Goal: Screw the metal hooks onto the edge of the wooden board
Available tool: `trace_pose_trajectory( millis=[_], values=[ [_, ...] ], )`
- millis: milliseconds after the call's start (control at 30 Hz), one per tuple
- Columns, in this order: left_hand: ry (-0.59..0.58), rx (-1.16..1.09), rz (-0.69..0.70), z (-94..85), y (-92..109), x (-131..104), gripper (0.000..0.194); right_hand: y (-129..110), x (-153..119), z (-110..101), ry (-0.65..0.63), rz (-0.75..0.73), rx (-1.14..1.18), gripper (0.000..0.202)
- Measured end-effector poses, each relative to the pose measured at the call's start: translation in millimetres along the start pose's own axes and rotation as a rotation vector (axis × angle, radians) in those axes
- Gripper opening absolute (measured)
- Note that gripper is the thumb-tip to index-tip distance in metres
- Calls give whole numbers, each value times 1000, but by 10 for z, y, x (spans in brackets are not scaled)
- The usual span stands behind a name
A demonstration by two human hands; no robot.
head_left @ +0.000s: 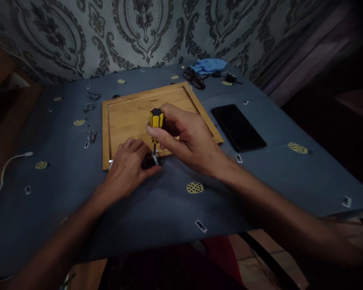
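Observation:
A framed wooden panel (151,104) lies on the cloth-covered table. My right hand (187,139) is closed round the yellow and black handle of a screwdriver (156,119), held upright over the panel's near edge. The screwdriver's tip meets a small metal piece (155,158) at that edge. My left hand (128,163) rests over the panel's near left part, thumb and fingers on either side of the metal piece and a dark part beside it. What its fingertips press on is partly hidden. Another bit of metal (110,163) shows at the panel's near left corner.
Several metal hinges (92,135) lie left of the panel. A black phone (238,127) is to the right. Sunglasses (195,78), a blue cloth (210,65) and keys (229,77) sit at the back. A white cable (7,167) runs along the left of the table (169,217).

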State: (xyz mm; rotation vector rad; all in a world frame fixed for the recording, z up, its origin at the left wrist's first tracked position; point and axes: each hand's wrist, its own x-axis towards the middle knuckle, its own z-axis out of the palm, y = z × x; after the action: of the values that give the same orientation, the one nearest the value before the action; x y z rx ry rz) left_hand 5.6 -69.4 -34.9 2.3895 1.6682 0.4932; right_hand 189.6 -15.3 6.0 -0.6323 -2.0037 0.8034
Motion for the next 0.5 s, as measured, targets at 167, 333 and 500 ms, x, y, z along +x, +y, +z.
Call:
trace_pose_trajectory(
  millis=[167,333,500],
  values=[
    [2,-17,10,14,-7,-10,28,-25,83,85,-5,1,24,35],
    [11,9,24,38,-20,-12,28,-11,61,112,-36,28,115,26],
    [27,14,38,39,-21,-8,30,6,39,42,-145,67,224,19]
  ],
)
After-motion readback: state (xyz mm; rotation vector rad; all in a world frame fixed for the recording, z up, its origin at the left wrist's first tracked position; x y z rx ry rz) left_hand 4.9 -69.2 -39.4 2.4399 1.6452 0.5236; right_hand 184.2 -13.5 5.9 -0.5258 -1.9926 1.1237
